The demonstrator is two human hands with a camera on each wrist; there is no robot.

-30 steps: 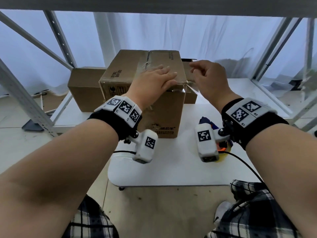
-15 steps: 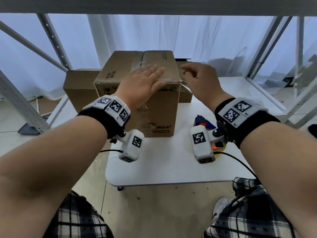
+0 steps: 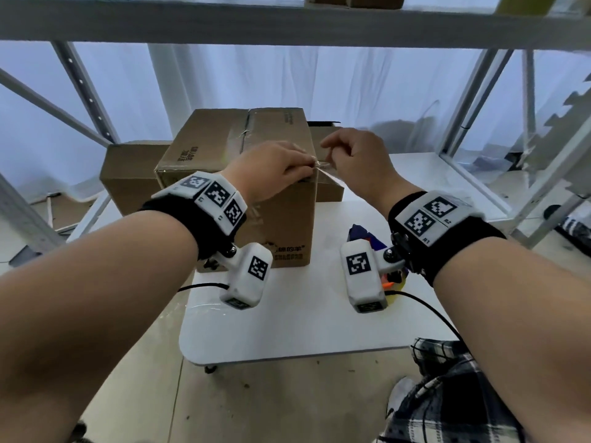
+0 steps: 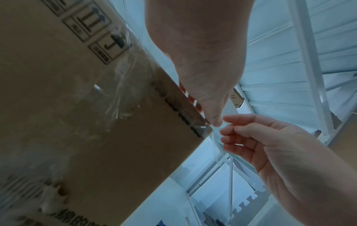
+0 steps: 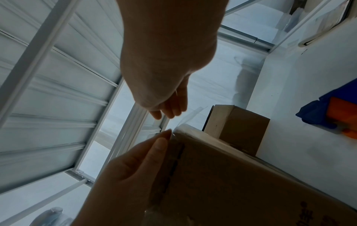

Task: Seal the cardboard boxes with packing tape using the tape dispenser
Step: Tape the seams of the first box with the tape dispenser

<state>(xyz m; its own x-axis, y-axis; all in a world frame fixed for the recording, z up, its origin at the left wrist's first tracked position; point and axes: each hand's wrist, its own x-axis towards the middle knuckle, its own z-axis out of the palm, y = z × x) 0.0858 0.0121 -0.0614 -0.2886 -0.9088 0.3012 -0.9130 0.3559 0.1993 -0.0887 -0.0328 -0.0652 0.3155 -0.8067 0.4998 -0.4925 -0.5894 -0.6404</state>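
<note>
A large cardboard box [image 3: 236,174] stands on the white table [image 3: 287,330], with clear tape along its top seam and near edge. At the box's near right top corner my left hand [image 3: 311,164] pinches the tape between thumb [image 5: 160,143] and forefinger. A loose strip of clear tape [image 3: 323,164] runs from that corner to my right hand [image 3: 326,155], whose curled fingers [image 4: 231,130] pinch it just right of the box. The blue and orange tape dispenser [image 3: 361,231] lies on the table below my right wrist, mostly hidden by the wrist camera.
A smaller box [image 3: 131,174] sits behind the big one on the left and another [image 3: 329,187] behind it on the right. White rack posts [image 3: 460,123] stand on both sides and a shelf beam [image 3: 287,24] runs overhead. My checked trousers [image 3: 447,394] are at the table's front.
My left hand slid from lying flat on the box top to its near right corner. My right hand's fingers closed on the loose tape end beside that corner.
</note>
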